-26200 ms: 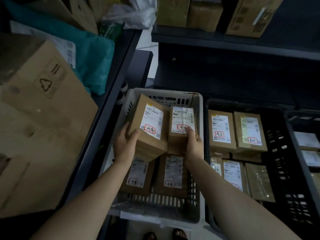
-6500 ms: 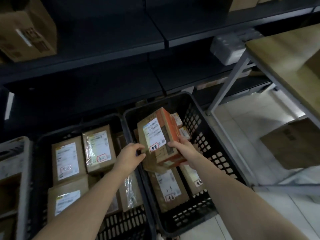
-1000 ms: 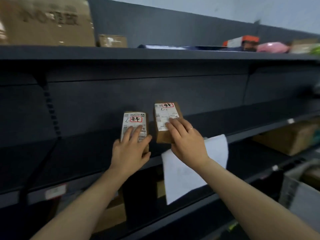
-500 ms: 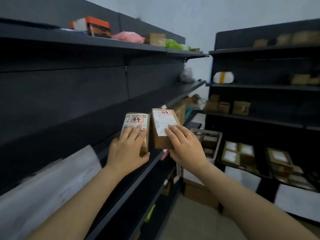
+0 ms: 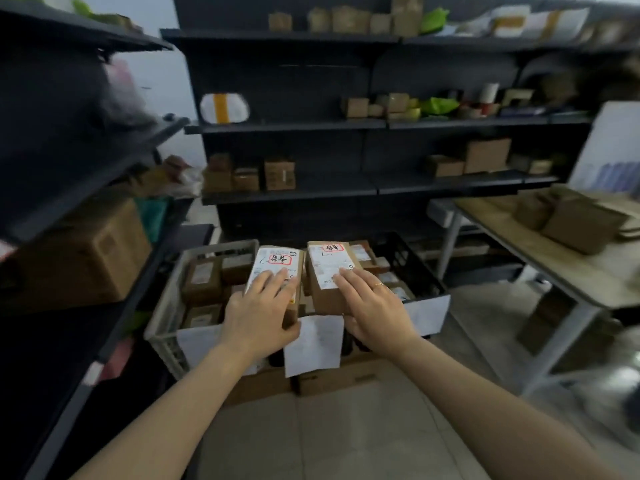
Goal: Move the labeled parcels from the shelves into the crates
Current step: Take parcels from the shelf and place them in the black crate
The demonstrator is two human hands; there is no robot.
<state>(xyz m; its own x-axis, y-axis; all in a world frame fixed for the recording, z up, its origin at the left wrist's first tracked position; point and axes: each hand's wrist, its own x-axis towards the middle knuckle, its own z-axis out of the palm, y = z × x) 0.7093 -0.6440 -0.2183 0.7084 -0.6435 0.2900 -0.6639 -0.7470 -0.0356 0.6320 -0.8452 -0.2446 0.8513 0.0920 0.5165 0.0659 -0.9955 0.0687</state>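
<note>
Both hands are carrying, one parcel each. Left hand (image 5: 258, 315) is wrapping the left parcel (image 5: 275, 271), fingers flat across the label, thumb hidden behind the box. Right hand (image 5: 372, 311) is closing on the right parcel (image 5: 329, 275) the same way, ring finger lying on the label's lower edge. Probably gripping from the near end so the red-circled marks at the top are staying readable for sorting.

Both parcels are being held side by side, nearly touching, in the air in front of the crates, not inside either one yet.

Beyond the parcels: a grey crate (image 5: 162, 313) is sitting left of them and a black crate (image 5: 427, 275) right of them, both already holding labelled boxes. White sheets are hanging on the crate fronts, likely destination tags; text is too blurred to read. Judging by that, the next step is matching each mark to a crate.

Behind the crates, dark shelves (image 5: 294, 192) are still carrying small cartons. Right of the crates, a bench (image 5: 568, 268) is holding more boxes.
</note>
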